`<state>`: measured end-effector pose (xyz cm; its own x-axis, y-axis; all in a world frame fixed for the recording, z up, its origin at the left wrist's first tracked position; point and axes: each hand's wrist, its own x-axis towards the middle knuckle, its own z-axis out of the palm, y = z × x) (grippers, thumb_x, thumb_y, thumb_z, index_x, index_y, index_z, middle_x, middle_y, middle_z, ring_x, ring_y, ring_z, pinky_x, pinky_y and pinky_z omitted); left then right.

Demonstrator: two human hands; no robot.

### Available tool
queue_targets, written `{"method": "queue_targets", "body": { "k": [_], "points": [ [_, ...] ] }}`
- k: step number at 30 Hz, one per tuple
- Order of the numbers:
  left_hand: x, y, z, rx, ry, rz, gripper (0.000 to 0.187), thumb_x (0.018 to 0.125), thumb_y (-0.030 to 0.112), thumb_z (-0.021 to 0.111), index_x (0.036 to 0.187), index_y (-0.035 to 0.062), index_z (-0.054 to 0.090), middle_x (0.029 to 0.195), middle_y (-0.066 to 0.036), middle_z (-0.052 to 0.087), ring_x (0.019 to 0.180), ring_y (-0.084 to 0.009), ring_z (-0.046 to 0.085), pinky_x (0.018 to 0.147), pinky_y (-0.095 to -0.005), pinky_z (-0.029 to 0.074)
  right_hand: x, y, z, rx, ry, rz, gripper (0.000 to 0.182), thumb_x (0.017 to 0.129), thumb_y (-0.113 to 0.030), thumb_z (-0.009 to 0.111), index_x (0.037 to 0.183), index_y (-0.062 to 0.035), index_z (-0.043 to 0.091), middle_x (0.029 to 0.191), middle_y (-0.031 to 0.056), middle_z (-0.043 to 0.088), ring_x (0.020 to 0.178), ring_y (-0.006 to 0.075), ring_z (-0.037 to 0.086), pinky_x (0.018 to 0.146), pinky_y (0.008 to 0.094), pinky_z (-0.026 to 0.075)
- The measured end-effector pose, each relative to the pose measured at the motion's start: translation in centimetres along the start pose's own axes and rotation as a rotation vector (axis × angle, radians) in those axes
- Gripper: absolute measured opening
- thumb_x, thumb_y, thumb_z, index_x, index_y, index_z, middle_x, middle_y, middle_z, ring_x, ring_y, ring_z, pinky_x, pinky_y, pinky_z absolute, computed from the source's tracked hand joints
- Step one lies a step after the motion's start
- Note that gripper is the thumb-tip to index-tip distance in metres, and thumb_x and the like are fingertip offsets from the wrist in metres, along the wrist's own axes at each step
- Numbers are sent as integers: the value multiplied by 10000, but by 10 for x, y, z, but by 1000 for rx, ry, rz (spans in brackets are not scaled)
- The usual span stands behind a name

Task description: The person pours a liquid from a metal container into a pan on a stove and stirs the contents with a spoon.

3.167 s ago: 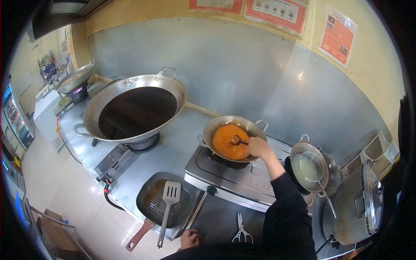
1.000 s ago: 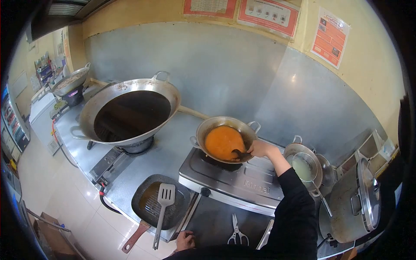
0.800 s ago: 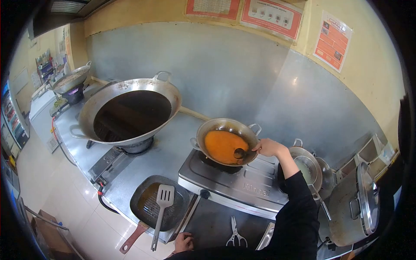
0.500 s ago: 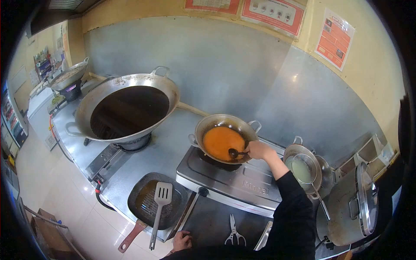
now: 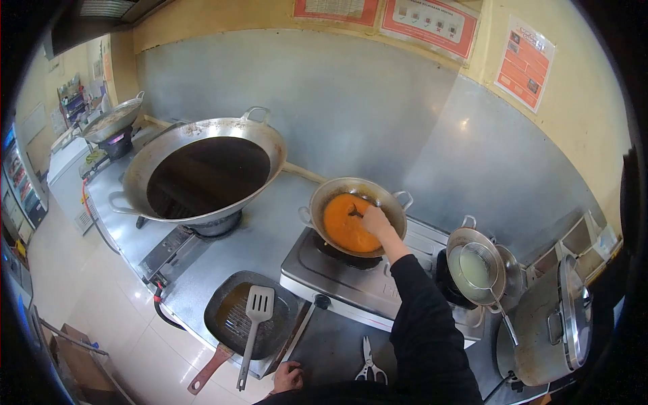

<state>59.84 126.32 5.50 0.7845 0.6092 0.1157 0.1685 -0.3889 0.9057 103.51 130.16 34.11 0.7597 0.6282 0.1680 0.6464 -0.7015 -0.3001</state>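
My right hand (image 5: 375, 221) is closed around the handle of a dark ladle (image 5: 354, 211), which dips into orange sauce (image 5: 345, 229). The sauce lies in a small two-handled wok (image 5: 320, 191) on a gas stove (image 5: 304, 267). My left hand (image 5: 289, 376) rests on the dark counter near the bottom of the view, fingers curled in, with nothing visible in it. Close by that hand are a square grill pan (image 5: 217, 307) and a slotted spatula (image 5: 260, 304) laid across it. Kitchen scissors (image 5: 368, 364) lie to the right of my left hand.
A large wok (image 5: 275, 145) of dark liquid stands at the left. Right of the sauce, a pan (image 5: 457, 237) of pale liquid has a strainer (image 5: 480, 260) over it. A tall lidded pot (image 5: 540, 337) is at the far right. A metal splashback (image 5: 351, 101) runs behind.
My right hand and the ladle have moved up and left within the sauce, from its lower right side. The left hand stays in place on the counter, fingers still curled.
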Motion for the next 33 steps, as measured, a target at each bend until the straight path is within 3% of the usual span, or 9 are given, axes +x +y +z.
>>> {"method": "queue_targets", "body": {
  "k": [1, 3, 5, 14, 17, 21, 26, 33],
  "points": [
    [-1, -2, 1, 5, 3, 0, 129, 554, 60, 583, 679, 87, 563, 842, -76, 540, 762, -252, 524, 607, -343, 441, 0, -3, 4, -17, 10, -18, 223, 706, -128, 465, 747, 65, 570, 745, 264, 552, 754, 358, 560, 677, 407, 452],
    [13, 53, -25, 292, 58, 295, 126, 553, 61, 585, 675, 88, 563, 838, -74, 540, 758, -251, 525, 602, -343, 440, -2, -7, 11, -41, -16, -10, 207, 713, -116, 458, 772, 45, 575, 780, 250, 558, 774, 351, 560, 687, 402, 451],
    [12, 57, -26, 257, 54, 263, 126, 549, 58, 584, 669, 89, 562, 837, -73, 540, 752, -249, 525, 599, -342, 440, -10, -13, 16, -60, -89, 44, 194, 716, -92, 450, 810, 9, 586, 839, 226, 567, 810, 338, 559, 711, 391, 447],
    [13, 59, -29, 227, 43, 298, 128, 531, 45, 582, 652, 85, 563, 848, -78, 537, 751, -244, 525, 611, -326, 444, -65, -13, -13, -119, -192, -114, 211, 698, -74, 425, 784, 48, 574, 805, 249, 557, 791, 351, 553, 696, 389, 446],
    [12, 59, -29, 224, 34, 290, 129, 534, 39, 575, 654, 85, 564, 853, -80, 535, 758, -244, 524, 622, -324, 443, -60, 11, -13, -222, -292, -212, 220, 679, -125, 468, 804, 3, 595, 776, 223, 560, 741, 347, 555, 683, 391, 442],
    [10, 46, -26, 146, -26, 216, 131, 537, 35, 566, 659, 85, 568, 848, -82, 535, 765, -248, 524, 631, -328, 440, -67, 21, -37, -118, -295, -234, 227, 640, -61, 437, 782, -33, 612, 758, 206, 568, 746, 342, 556, 697, 379, 442],
    [11, 56, -27, 211, 71, 315, 140, 535, 38, 563, 668, 82, 569, 841, -87, 536, 768, -252, 523, 632, -332, 438, -77, 28, -66, -187, -259, -268, 260, 650, -86, 434, 833, -80, 619, 800, 165, 579, 765, 328, 555, 710, 378, 439],
    [12, 40, -22, 189, 72, 381, 179, 514, 66, 595, 685, 106, 564, 842, -94, 529, 754, -264, 518, 606, -334, 422, -96, 12, -109, -199, -308, -130, 291, 660, -95, 446, 899, -112, 612, 855, 145, 582, 830, 298, 548, 735, 368, 434]
  ]
}}
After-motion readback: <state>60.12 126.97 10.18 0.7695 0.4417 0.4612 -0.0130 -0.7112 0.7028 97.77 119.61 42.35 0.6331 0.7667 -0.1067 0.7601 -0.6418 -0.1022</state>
